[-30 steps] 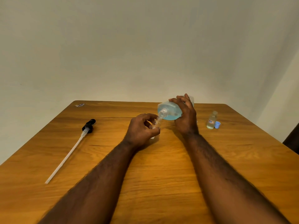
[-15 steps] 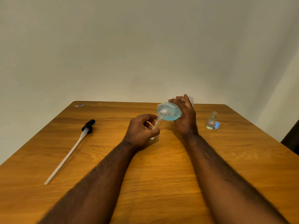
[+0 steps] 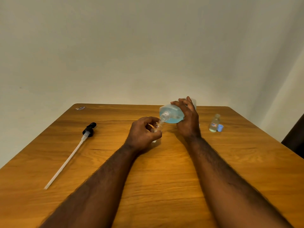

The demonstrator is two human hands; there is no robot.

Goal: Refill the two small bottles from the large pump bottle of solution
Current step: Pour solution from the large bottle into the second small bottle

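Note:
My right hand [image 3: 189, 122] grips the large clear bottle [image 3: 172, 113] of blue solution, tipped on its side with its open neck pointing down and left. Its neck meets the mouth of a small clear bottle [image 3: 157, 127], which my left hand [image 3: 142, 134] holds with curled fingers just above the table; most of that small bottle is hidden by my fingers. A second small bottle [image 3: 214, 123] with a label stands uncapped at the right, a blue cap [image 3: 220, 128] beside it.
The black pump head with its long white tube [image 3: 72, 152] lies on the left of the wooden table [image 3: 164, 170]. A small scrap [image 3: 80, 108] sits at the far left corner. A dark object shows at the right edge.
The large bottle stays tipped over the small one; both hands have barely shifted.

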